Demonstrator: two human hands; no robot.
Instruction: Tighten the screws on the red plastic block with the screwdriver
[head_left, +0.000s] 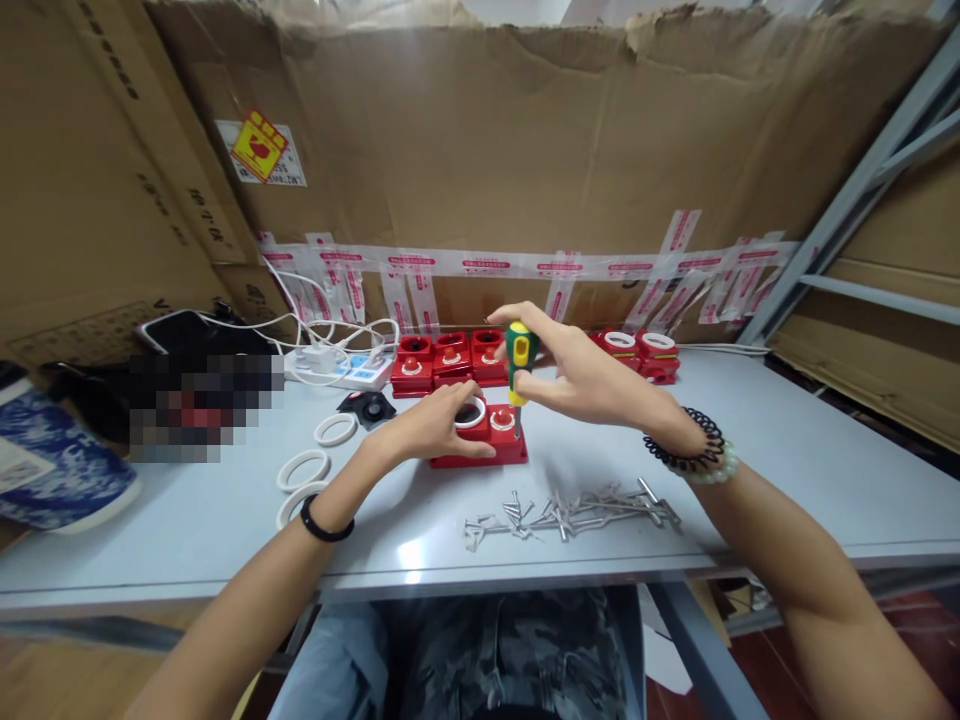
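My right hand (559,365) is closed round the green and yellow handle of a screwdriver (520,355). The tool stands nearly upright, its metal shaft coming down at the right end of a red box-shaped unit (480,455). That unit has a white ring and a round red button on its top. My left hand (442,425) holds the unit from its left side, thumb along the front and fingers over the back. In front of the unit, to the right, lies a loose pile of silver screws and small metal rods (570,512).
Behind my hands stand several similar red units (450,360), with more at the back right (649,352). White rings (335,430) and a small black part (369,407) lie left. A white power strip (349,370) with cables, a blue-white cup (64,465) and cardboard walls (480,150) surround the table.
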